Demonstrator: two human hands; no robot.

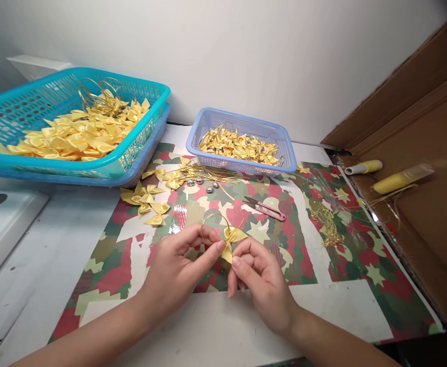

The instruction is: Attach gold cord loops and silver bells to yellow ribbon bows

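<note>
Between my hands is a yellow ribbon bow [229, 235] with a loop of gold cord [216, 216] standing up from it. My left hand [189, 260] pinches the bow's left side between thumb and fingers. Closed at the bow's lower right edge, my right hand [256, 270] has thumb and index finger pressed together; the cord end they may hold is too fine to make out. Thread snips [265, 208] with a pink handle lie just beyond. Loose yellow bows [145, 199], silver bells [209, 189] and gold cords [218, 173] lie farther back.
A turquoise basket [162, 94] heaped with bows stands back left, nested in a blue one. Behind the work area sits a lilac basket [242, 115] of corded bows. Cord scraps [328, 227] lie right, near spools [401, 178] and a cardboard wall [418, 127].
</note>
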